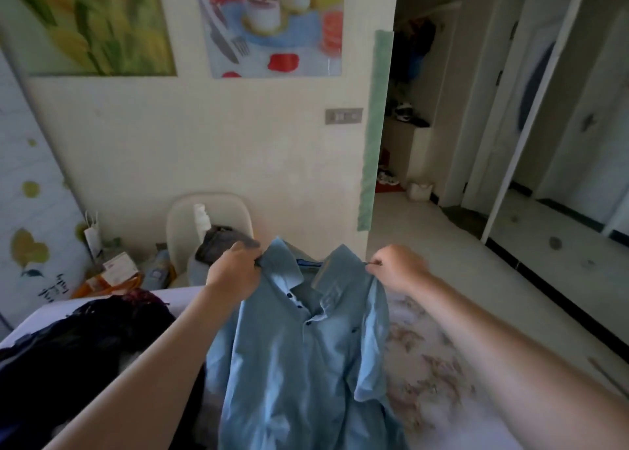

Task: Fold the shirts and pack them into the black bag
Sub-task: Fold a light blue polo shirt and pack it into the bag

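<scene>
A light blue polo shirt (292, 357) with dark buttons hangs in front of me over the bed, its front facing me. My left hand (235, 269) grips its left shoulder by the collar. My right hand (396, 267) pinches the right shoulder. The shirt's lower part drapes down out of view at the bottom edge. A dark heap (78, 344) lies on the bed to the left; whether it is the black bag or dark clothing I cannot tell.
The bed (432, 374) has a pale floral cover. Behind it stands a white chair (211, 221) with grey clothes and a bottle, and clutter lies on the floor at left. An open doorway and tiled floor (476, 252) are at right.
</scene>
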Motion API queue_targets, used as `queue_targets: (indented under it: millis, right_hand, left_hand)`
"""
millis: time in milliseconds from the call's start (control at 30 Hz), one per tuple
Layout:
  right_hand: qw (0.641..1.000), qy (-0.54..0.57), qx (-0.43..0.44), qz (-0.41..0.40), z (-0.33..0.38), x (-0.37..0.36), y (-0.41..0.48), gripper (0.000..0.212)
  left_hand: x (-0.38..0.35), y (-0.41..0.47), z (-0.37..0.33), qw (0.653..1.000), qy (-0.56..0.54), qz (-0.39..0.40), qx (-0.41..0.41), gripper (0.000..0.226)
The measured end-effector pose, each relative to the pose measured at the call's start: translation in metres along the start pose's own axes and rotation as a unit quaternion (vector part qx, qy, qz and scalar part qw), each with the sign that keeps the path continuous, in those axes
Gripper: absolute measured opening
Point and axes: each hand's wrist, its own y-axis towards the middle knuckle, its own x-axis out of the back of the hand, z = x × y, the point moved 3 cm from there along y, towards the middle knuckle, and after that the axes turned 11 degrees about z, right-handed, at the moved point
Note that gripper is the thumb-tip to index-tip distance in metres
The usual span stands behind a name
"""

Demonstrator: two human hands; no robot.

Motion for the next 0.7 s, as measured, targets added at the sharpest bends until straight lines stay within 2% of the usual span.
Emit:
queue_targets:
  millis: [67,133,233,300,367,400,467,500,567,667,700]
  right_hand:
    - [0.997,0.035,-0.033,0.053,-0.015,-0.030,0.020,0.044]
    - [0.988,0.113,-0.058,0.092,-0.025,-0.056,0.041,0.040]
    - [0.977,0.193,-0.071,0.054,-0.032,-0.080,0.081,0.030]
    - [0.976,0.209,-0.046,0.035,-0.034,-0.096,0.107,0.023]
    - [0.968,0.235,-0.012,0.090,-0.036,-0.116,0.122,0.053]
    - [0.961,0.246,-0.014,0.126,-0.040,-0.129,0.125,0.068]
    - [0.959,0.232,-0.022,0.159,-0.051,-0.152,0.126,0.077]
    - [0.961,0.223,-0.034,0.161,-0.061,-0.168,0.126,0.075]
    - [0.965,0.194,-0.073,0.163,-0.083,-0.200,0.124,0.067]
    - [0.962,0.139,-0.134,0.192,-0.112,-0.243,0.114,0.047]
    - [0.959,0.135,-0.149,0.202,-0.117,-0.252,0.109,0.046]
  left_hand:
    - [-0.026,0.014,0.000,0.997,0.054,0.036,0.048,0.024]
    - [-0.050,0.030,0.003,0.992,0.044,0.070,0.093,0.025]
    - [-0.079,0.054,0.009,0.985,-0.056,0.074,0.146,0.016]
    - [-0.101,0.072,0.010,0.975,-0.158,0.064,0.140,0.008]
    - [-0.126,0.084,0.009,0.943,-0.295,0.097,0.122,0.021]
    - [-0.141,0.090,0.013,0.935,-0.317,0.104,0.117,0.041]
    - [-0.169,0.090,0.017,0.946,-0.273,0.124,0.120,0.074]
    - [-0.183,0.086,0.016,0.955,-0.240,0.128,0.119,0.081]
    - [-0.212,0.074,0.004,0.955,-0.216,0.179,0.098,0.082]
    - [-0.264,0.062,-0.008,0.941,-0.196,0.269,0.057,0.069]
    - [-0.280,0.059,-0.011,0.939,-0.178,0.292,0.039,0.065]
